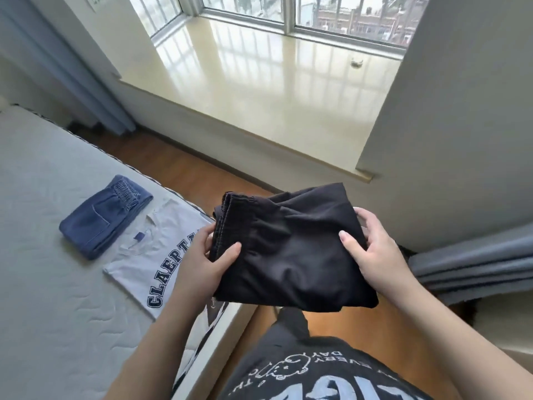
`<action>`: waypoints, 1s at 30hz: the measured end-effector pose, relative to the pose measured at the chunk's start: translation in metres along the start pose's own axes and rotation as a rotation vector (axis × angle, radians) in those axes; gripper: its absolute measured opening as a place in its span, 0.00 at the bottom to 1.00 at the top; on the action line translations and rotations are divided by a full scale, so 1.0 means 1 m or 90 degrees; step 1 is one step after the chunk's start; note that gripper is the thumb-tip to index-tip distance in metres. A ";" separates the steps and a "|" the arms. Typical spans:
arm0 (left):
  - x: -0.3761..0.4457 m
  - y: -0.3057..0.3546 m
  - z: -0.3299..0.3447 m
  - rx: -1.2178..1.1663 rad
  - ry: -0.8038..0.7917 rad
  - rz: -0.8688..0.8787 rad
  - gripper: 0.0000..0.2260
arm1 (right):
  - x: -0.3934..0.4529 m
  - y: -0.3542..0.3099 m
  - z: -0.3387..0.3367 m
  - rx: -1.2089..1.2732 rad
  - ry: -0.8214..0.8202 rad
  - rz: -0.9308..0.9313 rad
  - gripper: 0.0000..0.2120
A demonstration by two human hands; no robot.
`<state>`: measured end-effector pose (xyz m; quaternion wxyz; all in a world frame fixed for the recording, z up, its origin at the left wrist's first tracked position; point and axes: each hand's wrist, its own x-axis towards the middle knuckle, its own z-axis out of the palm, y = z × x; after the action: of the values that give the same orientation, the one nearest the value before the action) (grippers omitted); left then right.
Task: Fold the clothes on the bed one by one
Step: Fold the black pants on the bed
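A folded pair of black shorts [291, 249] hangs in the air in front of me, over the floor just off the bed's corner. My left hand [202, 261] grips its left side by the elastic waistband, thumb on top. My right hand [372, 249] grips its right edge, thumb on top and fingers underneath. On the bed [43, 284] lies a folded white T-shirt with dark blue letters [153, 261], partly hidden by my left arm. Beside the T-shirt rests a folded pair of blue denim shorts [103, 217].
The bed's edge runs diagonally at the lower left, with wooden floor [178, 166] beyond. A wide glossy window sill [259, 90] spans the back. Blue curtains hang at the left [57, 67], and a bunched grey curtain [473, 267] sits at the right.
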<state>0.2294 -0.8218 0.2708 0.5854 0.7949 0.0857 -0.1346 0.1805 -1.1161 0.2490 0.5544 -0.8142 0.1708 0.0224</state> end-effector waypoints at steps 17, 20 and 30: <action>0.198 0.051 -0.009 -0.025 0.040 -0.022 0.27 | 0.234 -0.068 0.019 -0.001 -0.098 -0.042 0.20; 0.233 0.060 0.001 -0.021 0.058 -0.020 0.26 | 0.280 -0.072 0.017 0.003 -0.128 -0.048 0.20; 0.296 0.079 0.007 -0.092 0.198 -0.069 0.24 | 0.409 -0.113 0.042 -0.044 -0.241 -0.099 0.18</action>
<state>0.5328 -0.8587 0.2472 0.6124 0.7562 0.2277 -0.0351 0.6059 -1.1448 0.2415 0.5486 -0.8246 -0.0008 0.1380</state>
